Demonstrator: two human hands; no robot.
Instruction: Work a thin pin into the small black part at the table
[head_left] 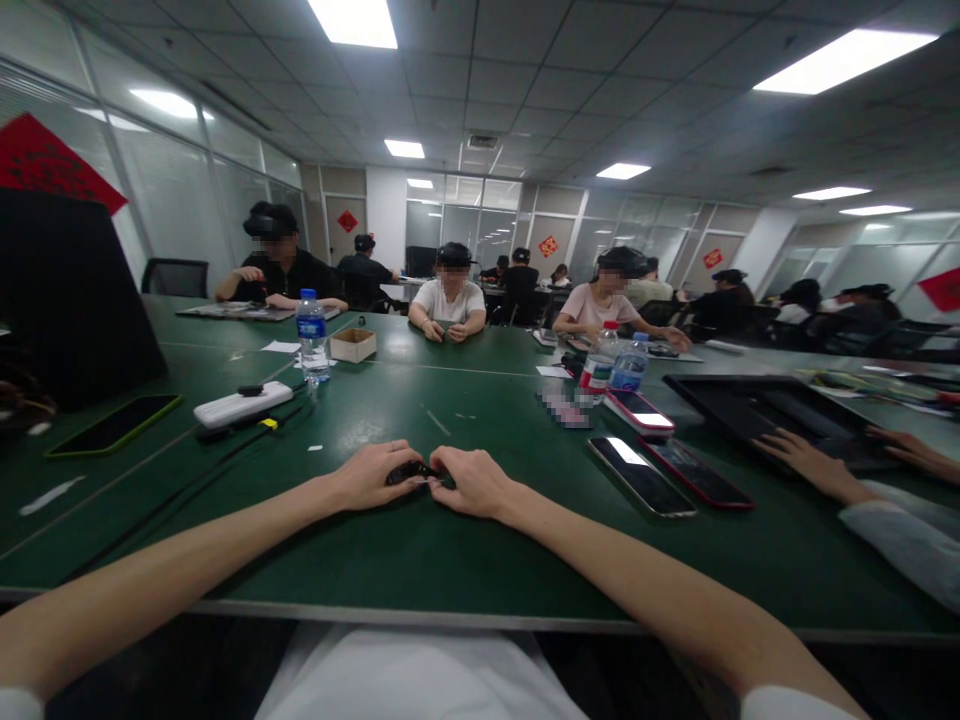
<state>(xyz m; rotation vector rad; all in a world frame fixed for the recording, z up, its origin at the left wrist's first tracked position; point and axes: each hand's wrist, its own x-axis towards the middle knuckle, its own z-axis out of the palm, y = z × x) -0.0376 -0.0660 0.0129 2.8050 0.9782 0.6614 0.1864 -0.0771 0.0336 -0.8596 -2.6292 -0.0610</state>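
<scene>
Both my hands rest on the green table (487,570), close together in front of me. My left hand (375,476) is curled round a small dark object (407,472), perhaps a cable or clip; its shape is mostly hidden. From the other side my right hand (471,480) is pinched against the same object's right end, fingers bent. A small light-coloured bit shows between the fingertips of the two hands.
Left lie a green-edged phone (112,425), a white power bank (244,403) with cables, a bottle (311,338) and an open box (352,345). Right are phones (641,476), two bottles (600,362) and a black tray (780,420) under another person's hands. People sit opposite.
</scene>
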